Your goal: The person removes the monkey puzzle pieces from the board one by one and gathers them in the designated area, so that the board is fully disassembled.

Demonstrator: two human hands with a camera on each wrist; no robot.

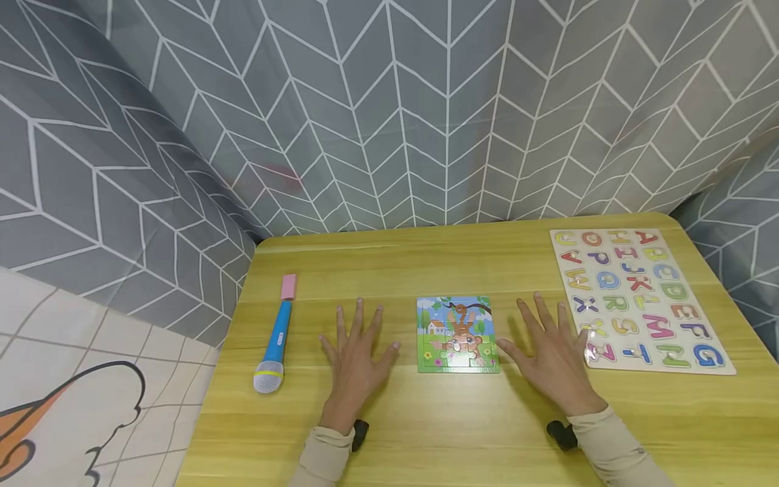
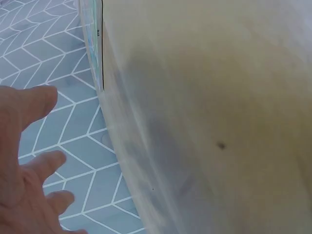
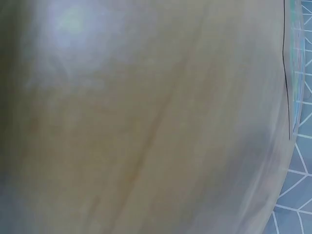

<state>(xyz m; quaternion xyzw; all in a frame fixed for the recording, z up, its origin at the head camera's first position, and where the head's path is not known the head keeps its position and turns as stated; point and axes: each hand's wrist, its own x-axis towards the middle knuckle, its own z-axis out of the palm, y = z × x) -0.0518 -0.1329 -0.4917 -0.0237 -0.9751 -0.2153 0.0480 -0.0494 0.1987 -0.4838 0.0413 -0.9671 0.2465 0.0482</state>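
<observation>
Head view: picture puzzle (image 1: 458, 336) flat on table (image 1: 389, 270), between left hand (image 1: 356, 362) and right hand (image 1: 555, 365), splayed and grasping nothing. Looks light, stiff, slightly slippery; probably best pinched at 2 opposite edges, keeping level.

Table (image 1: 450, 423) carries microphone (image 1: 278, 341), pink block (image 1: 289, 287), monkey puzzle (image 1: 458, 335) — plus alphabet board (image 1: 642, 314).

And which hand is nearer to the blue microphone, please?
Left. The left hand is to the right of the microphone; the right hand is farther along that side, beyond the monkey puzzle.
</observation>
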